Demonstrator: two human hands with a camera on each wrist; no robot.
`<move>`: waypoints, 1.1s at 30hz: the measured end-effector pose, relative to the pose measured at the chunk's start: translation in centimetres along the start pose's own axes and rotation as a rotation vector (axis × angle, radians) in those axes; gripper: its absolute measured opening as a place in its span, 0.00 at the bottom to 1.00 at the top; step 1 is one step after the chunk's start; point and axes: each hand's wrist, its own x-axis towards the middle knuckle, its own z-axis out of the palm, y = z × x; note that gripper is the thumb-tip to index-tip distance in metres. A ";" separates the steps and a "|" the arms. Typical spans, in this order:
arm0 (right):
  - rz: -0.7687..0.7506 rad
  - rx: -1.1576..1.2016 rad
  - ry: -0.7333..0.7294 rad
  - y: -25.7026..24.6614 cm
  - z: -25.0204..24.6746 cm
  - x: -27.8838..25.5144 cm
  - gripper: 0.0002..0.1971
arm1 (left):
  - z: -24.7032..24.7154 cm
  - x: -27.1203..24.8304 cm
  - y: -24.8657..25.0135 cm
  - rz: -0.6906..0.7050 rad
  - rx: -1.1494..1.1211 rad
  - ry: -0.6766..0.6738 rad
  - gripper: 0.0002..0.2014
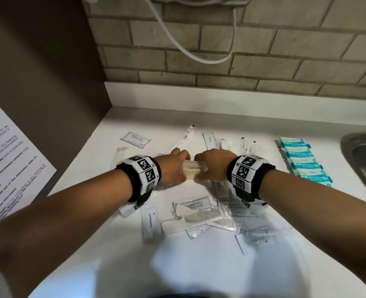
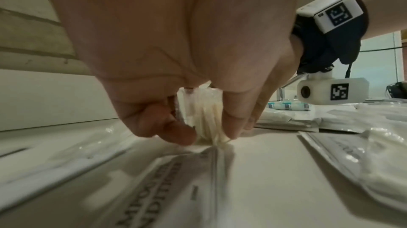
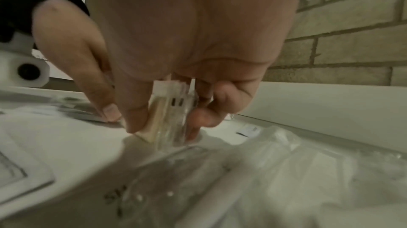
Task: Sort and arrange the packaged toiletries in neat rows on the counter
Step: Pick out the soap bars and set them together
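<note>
Both hands are working one bundle here: the left hand [image 1: 173, 166] and the right hand [image 1: 212, 164] are clamping a stack of slim clear-wrapped packets [image 1: 191, 171] from opposite ends, fingers and thumbs curling round it, near the middle of the white counter [image 1: 134, 265]. From the left wrist view the stack [image 2: 207, 124] is standing on edge with its bottom touching the counter, and the right wrist view is showing the same packets [image 3: 167, 118] pinched between thumb and fingers (contents look cream-coloured, can't tell what they actually are). Toward the back edge more slim white packets [image 1: 231, 145] are lying side by side, and near the right edge, just beside the sink [image 1: 362, 160], a row of teal-and-white wrapped bars [image 1: 302, 160] is running front to back. A shampoo sachet [image 1: 136, 139] is sitting on its own toward the back left. Closer to the front edge, a looser heap is lying around: a toothpaste packet [image 1: 152, 224], a wrapped white comb [image 1: 195, 218] overlapping another shampoo sachet [image 1: 194, 204], and some clear wrappers [image 1: 255, 233] that are too blurry to read.
</note>
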 end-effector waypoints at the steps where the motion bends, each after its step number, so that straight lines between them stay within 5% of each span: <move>1: 0.001 0.031 -0.011 -0.1 0.0 0.1 0.15 | 0.0 0.1 0.2 0.002 -0.009 -0.004 0.23; 5: -0.001 0.133 0.031 -0.1 -0.7 0.8 0.10 | -0.9 0.4 0.6 0.010 -0.056 0.044 0.18; 11: 0.013 0.123 0.022 0.1 -0.3 1.8 0.20 | -0.9 0.7 0.6 -0.052 -0.038 -0.019 0.25; 24: 0.065 0.166 0.032 -0.3 0.2 1.9 0.09 | -0.5 1.0 1.2 -0.040 -0.024 -0.037 0.21; 33: 0.078 0.298 0.144 0.7 -1.6 -1.7 0.17 | -2.3 -0.9 0.9 -0.001 -0.483 0.185 0.18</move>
